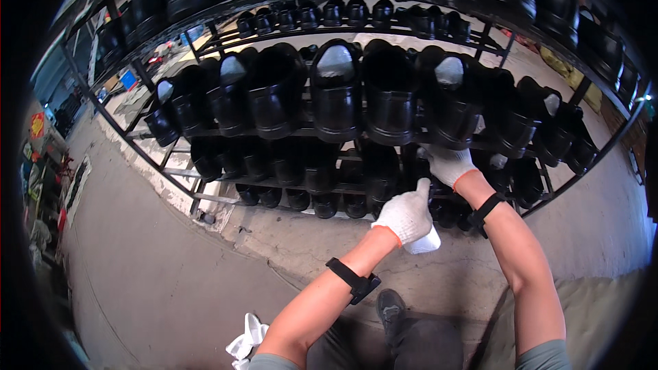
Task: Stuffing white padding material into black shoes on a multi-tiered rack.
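Glossy black shoes [336,96] stand in a row on the rack's middle tier, heels toward me; several show pale silvery insoles. My left hand [404,216], in a white knit glove with an orange cuff, is closed just in front of the lower tier. A white piece of cloth or paper [423,242] sticks out beneath its fingers. My right hand [449,164], gloved alike, reaches in under the middle tier among the lower black shoes [380,168]. Its fingertips are lost in the dark there, so what it touches cannot be made out.
The dark metal rack [154,157] has several tiers of black shoes, with the upper shelf [233,17] jutting near me. A white cloth [247,339] shows by my left elbow. My shoe [391,307] is on the concrete floor [164,267]. Clutter [41,185] lines the far left.
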Tool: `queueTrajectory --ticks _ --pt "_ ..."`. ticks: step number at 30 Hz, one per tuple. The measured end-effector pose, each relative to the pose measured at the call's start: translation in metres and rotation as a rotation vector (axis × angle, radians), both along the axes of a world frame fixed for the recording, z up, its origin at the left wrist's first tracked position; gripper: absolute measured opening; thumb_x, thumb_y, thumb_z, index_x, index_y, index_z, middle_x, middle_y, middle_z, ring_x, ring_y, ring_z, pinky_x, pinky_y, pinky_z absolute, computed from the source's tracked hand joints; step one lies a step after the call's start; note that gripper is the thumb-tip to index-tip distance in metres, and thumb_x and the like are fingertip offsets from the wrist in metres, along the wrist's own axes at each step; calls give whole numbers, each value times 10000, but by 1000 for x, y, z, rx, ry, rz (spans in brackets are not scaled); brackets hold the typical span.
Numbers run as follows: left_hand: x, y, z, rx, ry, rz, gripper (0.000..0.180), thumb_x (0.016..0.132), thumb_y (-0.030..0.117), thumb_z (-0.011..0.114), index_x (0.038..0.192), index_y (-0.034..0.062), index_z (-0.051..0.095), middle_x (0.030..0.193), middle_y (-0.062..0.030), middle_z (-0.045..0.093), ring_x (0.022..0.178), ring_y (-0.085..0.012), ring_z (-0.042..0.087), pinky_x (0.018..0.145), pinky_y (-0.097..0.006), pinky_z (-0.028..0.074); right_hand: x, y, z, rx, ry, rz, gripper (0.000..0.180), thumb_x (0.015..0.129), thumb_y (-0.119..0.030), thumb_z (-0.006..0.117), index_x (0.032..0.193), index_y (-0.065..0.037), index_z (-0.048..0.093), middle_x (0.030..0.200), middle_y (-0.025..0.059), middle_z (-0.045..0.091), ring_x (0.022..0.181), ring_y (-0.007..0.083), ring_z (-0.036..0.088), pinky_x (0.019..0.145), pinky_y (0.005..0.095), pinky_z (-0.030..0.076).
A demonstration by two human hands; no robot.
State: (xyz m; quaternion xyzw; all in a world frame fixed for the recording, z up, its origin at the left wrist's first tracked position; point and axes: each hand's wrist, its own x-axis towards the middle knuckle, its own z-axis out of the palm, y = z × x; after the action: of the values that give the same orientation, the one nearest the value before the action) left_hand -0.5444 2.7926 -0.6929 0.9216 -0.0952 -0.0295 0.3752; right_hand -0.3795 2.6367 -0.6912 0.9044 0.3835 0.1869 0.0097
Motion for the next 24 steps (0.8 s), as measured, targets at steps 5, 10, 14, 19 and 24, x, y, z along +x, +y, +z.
queueTrajectory --ticks 5,10,14,19,24 --pt "-47 78 11 -424 -148 240 665 956 199 693 1517 -87 477 971 -277 767 874 -388 789 816 -501 630 -120 36 87 489 640 22 593 867 -305 837 1395 -55 735 1180 232 780 1127 370 772 970 455 624" --pt "-55 136 24 -1246 206 535 340 1028 228 705 1297 24 668 971 -76 725 728 -175 689 608 -309 565 -175 50 80 388 293 645 666 731 -149 941 1370 -158 751 1401 244 674 1278 424 704 1057 456 600" --pt "-59 169 17 -961 -36 573 356 1117 344 599 1305 46 650 860 -157 721 684 -247 705 657 -394 594 -159 124 30 1178 852 74 396 958 -148 801 1293 5 657 1128 152 713 785 233 721 682 350 599" --pt "-58 184 -24 -11 -282 617 341 1076 326 598 1278 53 632 937 -303 774 884 -515 767 774 -644 599 -88 222 8 418 -127 352 263 1037 -276 667 1085 -48 789 934 194 805 806 357 778 760 488 640" --pt "-56 176 -29 48 -397 654 256 962 210 684 1146 34 716 940 -225 804 867 -424 800 762 -534 640 4 265 -10 98 424 548 465 1058 -215 547 1468 -64 706 1471 191 719 1355 366 673 1185 419 504"
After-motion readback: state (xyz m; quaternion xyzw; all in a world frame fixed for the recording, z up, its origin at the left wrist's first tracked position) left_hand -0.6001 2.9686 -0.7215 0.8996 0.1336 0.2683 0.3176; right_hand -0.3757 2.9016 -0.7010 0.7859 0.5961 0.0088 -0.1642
